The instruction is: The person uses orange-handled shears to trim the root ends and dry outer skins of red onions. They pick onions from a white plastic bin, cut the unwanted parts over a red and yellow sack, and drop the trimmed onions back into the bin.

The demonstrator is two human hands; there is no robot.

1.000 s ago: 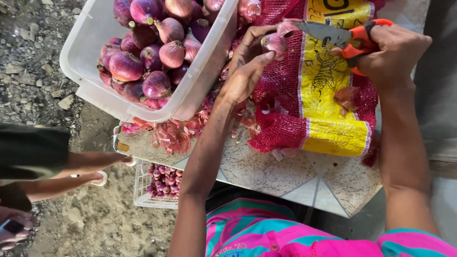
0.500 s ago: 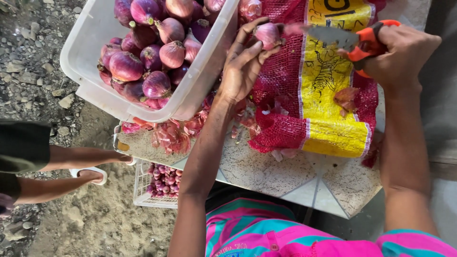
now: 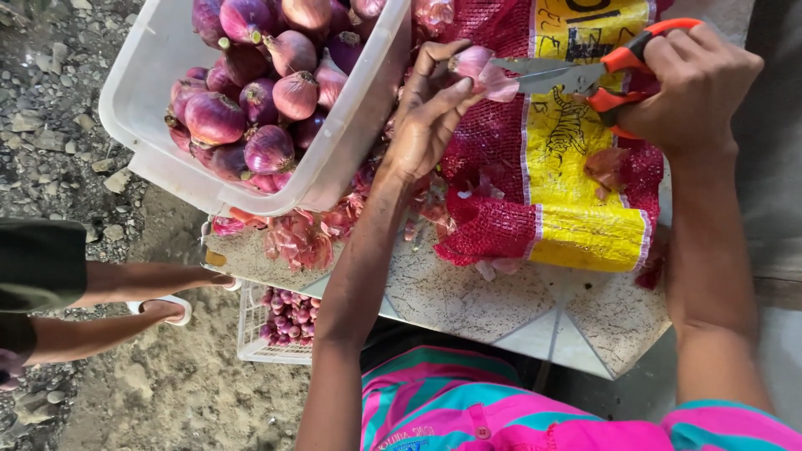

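The left hand pinches a small pink-skinned onion above the red mesh sack; the right hand clamps orange-handled scissors, whose blades touch the onion.
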